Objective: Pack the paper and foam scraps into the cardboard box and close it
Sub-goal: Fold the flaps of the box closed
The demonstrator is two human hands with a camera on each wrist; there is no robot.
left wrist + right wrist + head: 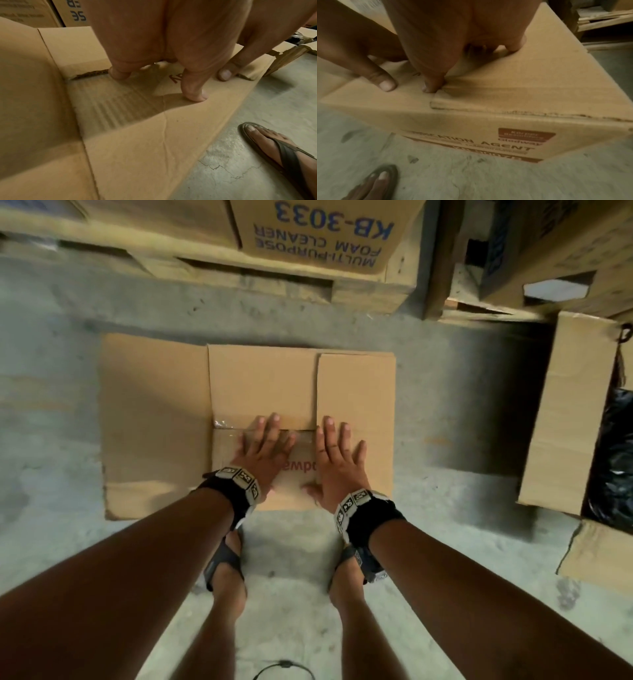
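The brown cardboard box stands on the concrete floor in front of me, its far, near and right flaps folded down over the top. Its left flap still lies spread out to the left. My left hand presses flat on the near flap, fingers straight and reaching the seam. Right beside it, my right hand lies flat on the edge of the right flap. In the wrist views the left hand and right hand press on cardboard. No paper or foam scraps are in view.
Stacked cartons on wooden pallets line the far side. An open carton holding a black plastic bag stands at the right. My sandalled feet are just behind the box, and a dark cable lies near the bottom edge.
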